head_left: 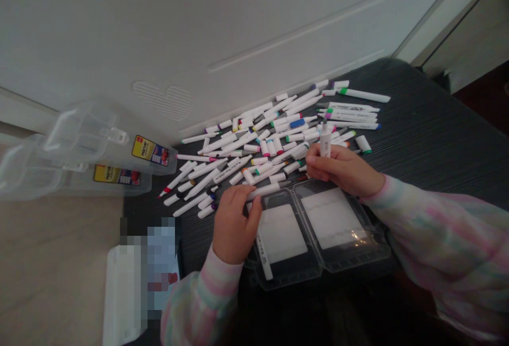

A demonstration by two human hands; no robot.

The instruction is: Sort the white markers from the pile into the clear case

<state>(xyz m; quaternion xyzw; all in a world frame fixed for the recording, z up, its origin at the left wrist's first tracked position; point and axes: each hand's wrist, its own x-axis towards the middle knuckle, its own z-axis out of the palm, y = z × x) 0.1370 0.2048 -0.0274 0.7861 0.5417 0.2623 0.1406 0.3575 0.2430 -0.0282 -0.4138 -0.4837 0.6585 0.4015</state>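
Observation:
A heap of white markers [274, 134] with coloured caps is spread across a dark table [429, 129]. My right hand [342, 168] is closed round one white marker [325, 139], held upright above the heap. My left hand [234, 221] rests at the left edge of an open clear plastic case [318, 234], fingers curled on a white marker [267, 191] lying along the case's far rim. Another marker [263, 256] lies inside the left half of the case.
Two clear plastic boxes [95, 147] with yellow labels lie on their sides at the left, against a white panel [238, 33]. A white object [123, 293] stands low at the left beside the table. The table's right part is bare dark wood.

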